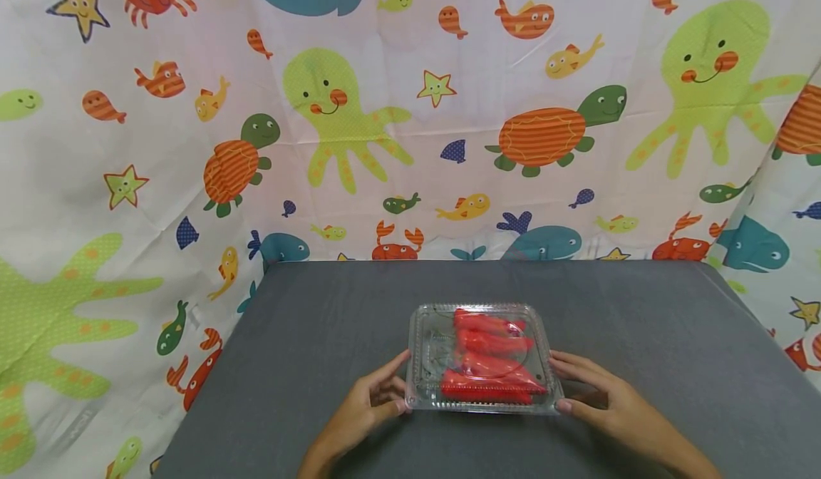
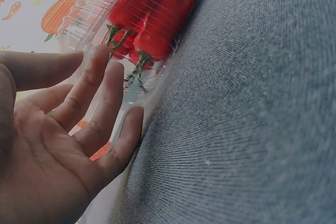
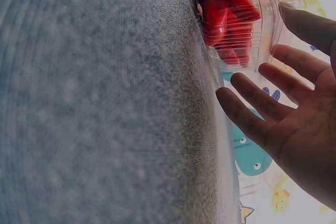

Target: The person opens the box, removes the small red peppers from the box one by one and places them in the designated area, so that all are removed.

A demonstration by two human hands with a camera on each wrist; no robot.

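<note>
A clear plastic clamshell box (image 1: 420, 386) with its lid down sits on the grey table. Inside lie several red peppers (image 1: 497, 366), side by side. Their green stems (image 2: 139, 61) point to the left end of the box. My left hand (image 1: 362, 409) is at the left end, thumb and fingertips at the box's edge, fingers loosely bent. At the opposite end is my right hand (image 1: 609, 400), its thumb by the near corner and its fingers along the side. Both wrist views show spread, relaxed fingers; exact contact with the plastic is hard to tell there.
The grey cloth-covered table (image 1: 321, 322) stretches around the box. Behind it and along both sides hangs a white curtain (image 1: 398, 151) printed with sea animals.
</note>
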